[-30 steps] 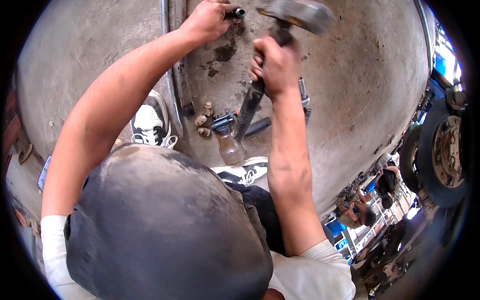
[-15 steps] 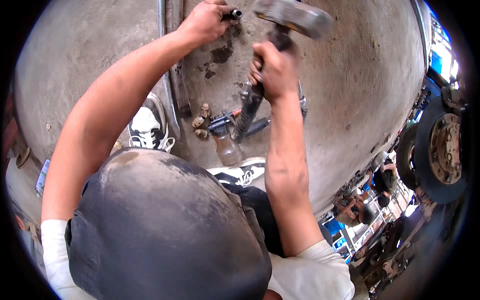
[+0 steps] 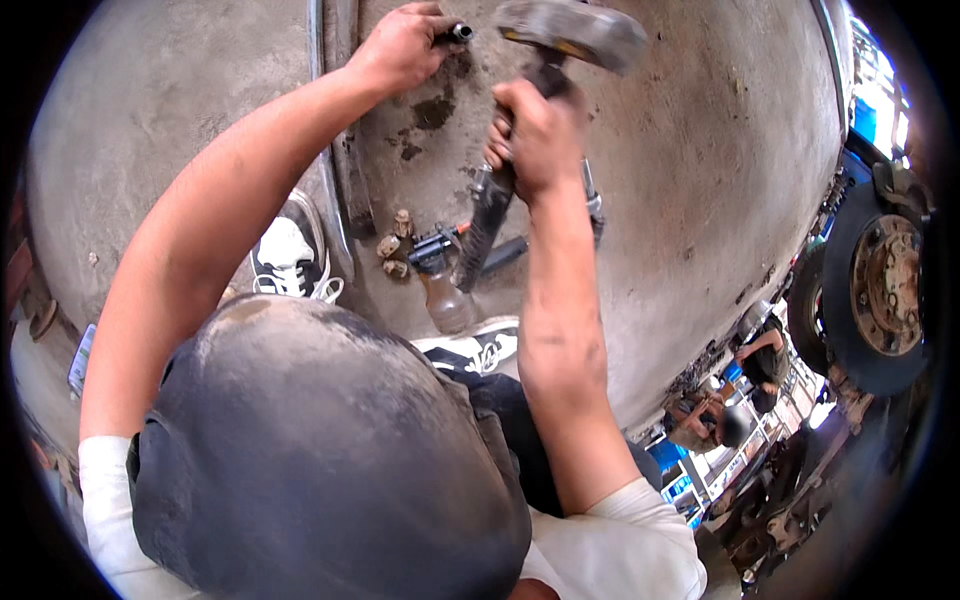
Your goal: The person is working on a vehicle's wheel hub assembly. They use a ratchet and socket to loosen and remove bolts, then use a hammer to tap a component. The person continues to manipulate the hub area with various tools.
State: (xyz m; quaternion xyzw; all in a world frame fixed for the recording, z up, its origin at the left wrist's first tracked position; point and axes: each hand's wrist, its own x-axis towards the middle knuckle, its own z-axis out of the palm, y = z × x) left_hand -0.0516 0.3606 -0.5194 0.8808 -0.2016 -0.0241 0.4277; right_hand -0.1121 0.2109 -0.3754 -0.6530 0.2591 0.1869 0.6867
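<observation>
My left hand (image 3: pixel 400 48) is closed round a short dark metal tube (image 3: pixel 459 33), whose round hollow end points right, low over the concrete floor. What its other end rests on is hidden by my fingers. To the right, my right hand (image 3: pixel 540 138) grips a hammer (image 3: pixel 575 35) by its dark handle, which slants down toward my feet. The hammer's blocky grey head is held up, slightly blurred, apart from the tube. Under my right forearm lie a clear bottle with a trigger-like top (image 3: pixel 448 302), several rusty nuts (image 3: pixel 396 268) and a dark-handled tool (image 3: pixel 503 257).
Long metal bars (image 3: pixel 343 190) lie along the floor left of centre. My shoes (image 3: pixel 285 250) stand beside them. At the right are a large wheel hub (image 3: pixel 890 285) and two people (image 3: pixel 765 360) working farther off. A dark cap (image 3: pixel 330 450) hides the lower middle.
The whole view has shifted slightly, so things sit a little farther left. Both hands keep their holds, and the hammer stays raised at nearly the same place.
</observation>
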